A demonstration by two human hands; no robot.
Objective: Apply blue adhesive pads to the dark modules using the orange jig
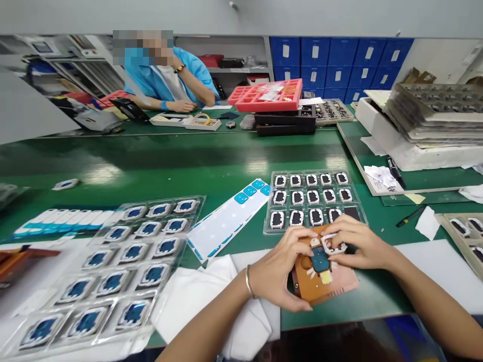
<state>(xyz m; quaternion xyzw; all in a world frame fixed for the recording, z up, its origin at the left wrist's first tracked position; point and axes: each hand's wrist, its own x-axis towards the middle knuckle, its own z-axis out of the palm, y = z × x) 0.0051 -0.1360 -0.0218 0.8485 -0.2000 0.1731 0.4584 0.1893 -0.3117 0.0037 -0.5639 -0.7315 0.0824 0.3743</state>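
Pinching the white frame (342,248) narrowly by its rim, the right hand (354,244) needs a light, level touch; the left hand (275,269), wide-spread, grips the orange fixture (324,294) bearing the teal piece (320,259).

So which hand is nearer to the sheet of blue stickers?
Left. The left hand is spread at the left side of the orange fixture, right of the sheet; the right hand is farther right, pinching a white frame.
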